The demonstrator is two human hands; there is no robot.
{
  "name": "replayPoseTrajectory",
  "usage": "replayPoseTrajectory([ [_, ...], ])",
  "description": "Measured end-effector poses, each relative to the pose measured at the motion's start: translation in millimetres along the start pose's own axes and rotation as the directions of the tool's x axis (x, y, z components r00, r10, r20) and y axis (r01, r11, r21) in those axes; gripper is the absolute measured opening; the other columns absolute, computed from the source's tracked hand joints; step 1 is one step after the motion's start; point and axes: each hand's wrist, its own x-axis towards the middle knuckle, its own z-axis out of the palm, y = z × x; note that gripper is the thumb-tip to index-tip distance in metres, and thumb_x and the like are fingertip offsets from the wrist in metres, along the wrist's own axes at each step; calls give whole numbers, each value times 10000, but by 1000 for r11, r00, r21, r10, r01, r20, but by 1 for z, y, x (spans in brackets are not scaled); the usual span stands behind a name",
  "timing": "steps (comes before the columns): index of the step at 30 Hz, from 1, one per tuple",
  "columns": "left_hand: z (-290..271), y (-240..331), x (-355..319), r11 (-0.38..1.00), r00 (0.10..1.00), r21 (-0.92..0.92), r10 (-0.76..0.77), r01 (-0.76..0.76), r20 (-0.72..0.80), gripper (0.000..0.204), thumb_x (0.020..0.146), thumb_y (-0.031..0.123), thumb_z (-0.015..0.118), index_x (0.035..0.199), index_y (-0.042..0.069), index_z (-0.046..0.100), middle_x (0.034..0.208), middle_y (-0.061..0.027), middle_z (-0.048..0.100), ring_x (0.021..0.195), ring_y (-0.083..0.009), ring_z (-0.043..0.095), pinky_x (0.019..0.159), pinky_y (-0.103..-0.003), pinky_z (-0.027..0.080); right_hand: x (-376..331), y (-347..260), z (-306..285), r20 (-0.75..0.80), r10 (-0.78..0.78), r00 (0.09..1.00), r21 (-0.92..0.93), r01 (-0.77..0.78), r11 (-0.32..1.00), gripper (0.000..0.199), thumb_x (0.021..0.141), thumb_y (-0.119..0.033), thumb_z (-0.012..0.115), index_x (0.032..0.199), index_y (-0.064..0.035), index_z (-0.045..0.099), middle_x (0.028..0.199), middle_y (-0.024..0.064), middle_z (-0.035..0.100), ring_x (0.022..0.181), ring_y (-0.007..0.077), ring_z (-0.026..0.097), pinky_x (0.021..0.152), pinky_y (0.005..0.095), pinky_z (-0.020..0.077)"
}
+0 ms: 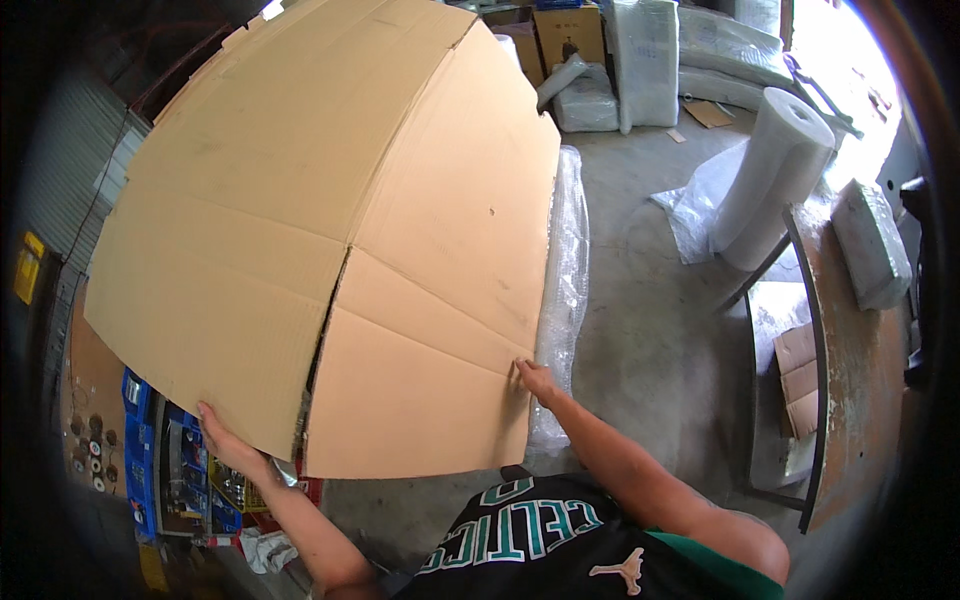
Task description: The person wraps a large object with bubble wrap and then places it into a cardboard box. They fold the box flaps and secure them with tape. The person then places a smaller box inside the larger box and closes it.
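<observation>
Plain tan cardboard sheet (330,230), unprinted, crossed only by darker crease lines and a dark slit between its lower flaps. Clear, glossy bubble wrap (566,280) along its right edge; white foam roll (775,170) beyond, over dull grey concrete floor (650,340). Blue crates (140,460) by the sheet's lower left corner; rust-brown, white-flecked table top (850,400) at right; black shirt (560,545) with green-and-white lettering.

A single head-worn fisheye looks steeply down from close above a large flattened cardboard sheet (330,230), which fills the upper left. The concrete floor (650,340) spreads to its right, edges bending toward the rim.
</observation>
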Motion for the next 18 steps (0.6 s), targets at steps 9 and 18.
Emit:
replayPoseTrajectory([
  [9,-25,-86,17,983,977,-134,-95,122,191,507,1050,401,549,1267,-54,600,1171,-145,658,998,-256,648,862,-398,534,8,-11,6,134,151,979,62,-160,985,769,932,-743,549,1398,-132,575,1063,78,586,984,248,552,849,443,486],
  [18,-7,-133,5,951,946,-189,-193,246,259,422,1075,358,548,1174,-30,683,1142,-84,695,1010,-154,627,898,-320,484,7,-20,3,154,242,958,155,-265,952,1132,877,-781,598,1621,-30,193,1624,263,257,1413,439,397,1124,572,407],
])
